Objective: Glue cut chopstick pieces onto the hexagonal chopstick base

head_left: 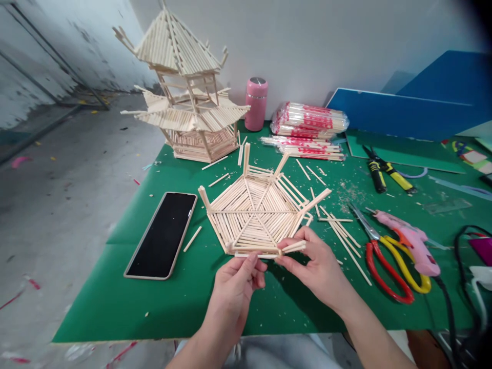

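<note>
A hexagonal base made of wooden sticks (234, 220) stands on the table in front of me, with short paired posts rising at several corners. My left hand (232, 289) is closed, pinching a thin wooden stick (246, 254) along the base's near edge. At the near right corner, my right hand (321, 266) is closed with thumb and fingertips around a corner post (295, 247) of the base. The fingers partly cover the joint there, so I cannot tell whether the stick is attached. Loose sticks (342, 233) lie right of the base.
A stick pagoda (179, 48) stands back left, near a pink flask (256, 105) and packed chopsticks (307, 120). A phone (161, 236) lies left. To the right are scissors (388, 271), a pink glue gun (409, 241), pliers (388, 171) and blue boards (400, 113).
</note>
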`<state>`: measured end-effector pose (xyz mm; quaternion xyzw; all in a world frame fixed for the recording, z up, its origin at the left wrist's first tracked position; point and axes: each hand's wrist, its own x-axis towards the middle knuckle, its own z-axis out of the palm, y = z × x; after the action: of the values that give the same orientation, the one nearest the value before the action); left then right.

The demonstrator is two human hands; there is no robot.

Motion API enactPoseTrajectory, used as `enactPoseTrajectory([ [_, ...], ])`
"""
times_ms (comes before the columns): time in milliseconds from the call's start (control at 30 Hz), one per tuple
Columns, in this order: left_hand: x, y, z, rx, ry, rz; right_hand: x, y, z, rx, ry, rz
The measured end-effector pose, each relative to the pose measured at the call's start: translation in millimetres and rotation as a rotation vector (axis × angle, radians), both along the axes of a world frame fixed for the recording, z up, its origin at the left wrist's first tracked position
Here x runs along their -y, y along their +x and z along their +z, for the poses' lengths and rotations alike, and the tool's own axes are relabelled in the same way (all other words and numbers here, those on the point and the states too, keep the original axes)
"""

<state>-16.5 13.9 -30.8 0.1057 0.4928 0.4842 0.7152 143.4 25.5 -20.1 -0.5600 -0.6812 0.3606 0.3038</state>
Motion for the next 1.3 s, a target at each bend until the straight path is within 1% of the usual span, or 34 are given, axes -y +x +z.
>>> enactPoseTrajectory([
  [233,1.7,-0.6,0.8,0.009,0.015,-0.005,-0.2,-0.1,-0.9,-0.007,0.001,0.01],
  [567,2.5,-1.0,-4.2,0.001,0.01,-0.015,-0.3,0.0,-2.7,0.0,0.0,0.003],
  [867,2.3,-1.6,-1.6,0.012,0.03,-0.022,1.0,-0.4,-1.3,0.008,-0.002,0.007],
  [1100,4.2,-3.1,-4.8,0.029,0.048,-0.037,-0.4,-0.2,-2.4,0.01,0.014,-0.004],
  [1300,3.4,-3.5,-0.1,0.03,0.058,-0.052,-0.5,-0.2,-1.8,0.023,0.017,-0.006],
])
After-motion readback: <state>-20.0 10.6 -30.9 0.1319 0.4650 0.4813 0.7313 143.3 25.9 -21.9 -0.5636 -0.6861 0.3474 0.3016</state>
